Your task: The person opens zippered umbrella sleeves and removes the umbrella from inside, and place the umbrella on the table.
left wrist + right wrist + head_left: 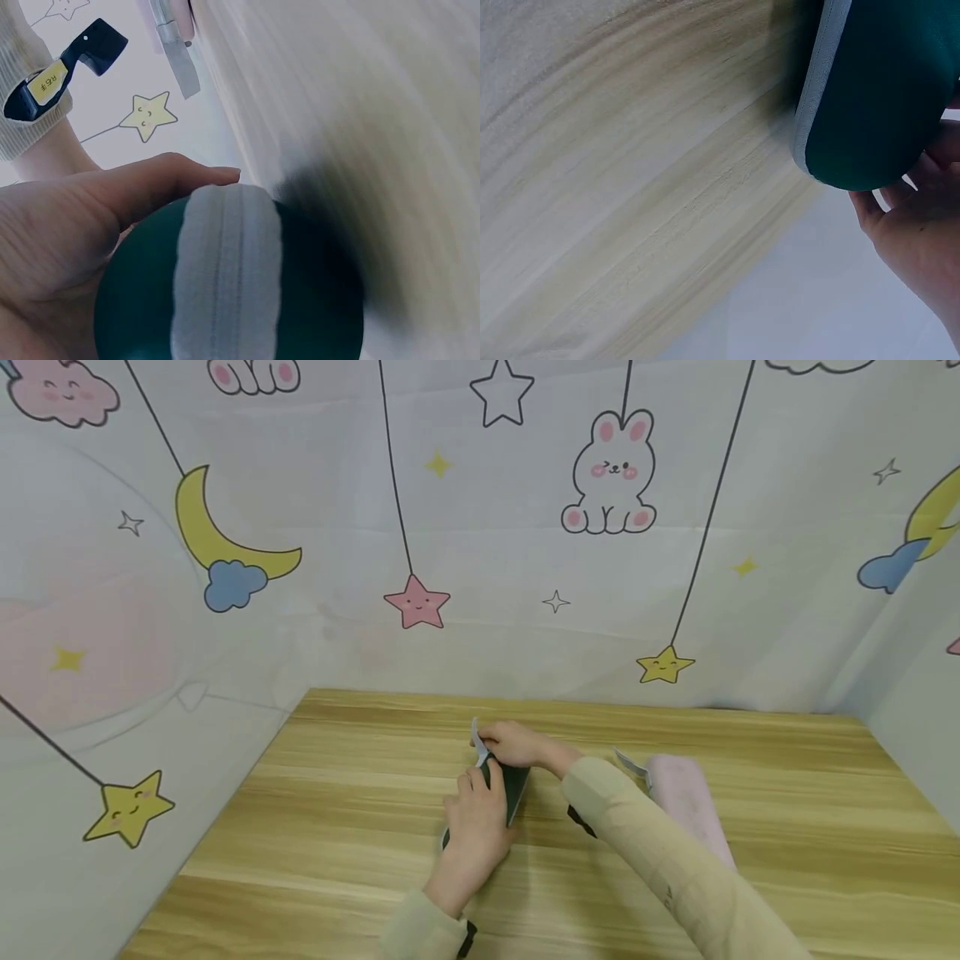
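Observation:
A dark green case point(516, 787) with rounded ends and a grey zip band point(226, 277) stands on its edge at the middle of the table. My left hand point(477, 823) grips its near part, fingers over the top and thumb along the side. At the far end my right hand point(519, 743) holds the case, its fingers curled by a grey strip point(478, 739) that sticks up there. In the right wrist view, fingertips point(864, 210) touch the green end. What the right fingers pinch is partly hidden by the hand itself.
A pink fuzzy case point(686, 802) with a grey tab point(632, 763) lies to the right, partly behind the right sleeve. The wood-grain table point(315, 827) ends against a white printed curtain point(510, 543) at the back and sides.

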### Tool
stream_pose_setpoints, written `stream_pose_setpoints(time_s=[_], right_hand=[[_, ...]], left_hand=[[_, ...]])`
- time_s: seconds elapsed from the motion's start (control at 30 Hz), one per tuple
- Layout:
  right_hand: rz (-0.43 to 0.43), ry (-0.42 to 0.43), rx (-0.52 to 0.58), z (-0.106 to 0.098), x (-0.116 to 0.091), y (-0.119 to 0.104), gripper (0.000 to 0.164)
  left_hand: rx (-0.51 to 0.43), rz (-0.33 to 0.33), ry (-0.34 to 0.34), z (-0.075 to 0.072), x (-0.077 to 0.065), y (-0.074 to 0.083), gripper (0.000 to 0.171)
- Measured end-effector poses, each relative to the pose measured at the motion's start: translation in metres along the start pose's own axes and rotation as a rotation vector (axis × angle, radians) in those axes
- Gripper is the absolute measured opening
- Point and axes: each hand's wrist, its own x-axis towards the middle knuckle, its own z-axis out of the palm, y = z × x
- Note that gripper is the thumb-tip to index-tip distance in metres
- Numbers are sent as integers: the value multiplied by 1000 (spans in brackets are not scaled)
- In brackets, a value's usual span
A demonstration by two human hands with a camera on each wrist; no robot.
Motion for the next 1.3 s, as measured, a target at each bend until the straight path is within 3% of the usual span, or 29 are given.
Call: stream_pose_setpoints(time_s=[0.37, 0.73, 1.03, 1.3], right_hand=[[-36, -30, 28, -3, 4, -2, 31], [-75, 0, 16, -5, 8, 1, 32], [-108, 31, -130, -6, 8, 1, 27], [-137, -11, -386, -13, 5, -9, 26]], left_hand=[[6, -6, -17, 1, 2, 0, 93], [12, -19, -32, 0, 6, 3, 90], [-8, -32, -67, -1, 6, 2, 91], [-6, -22, -51, -1, 5, 0, 92]])
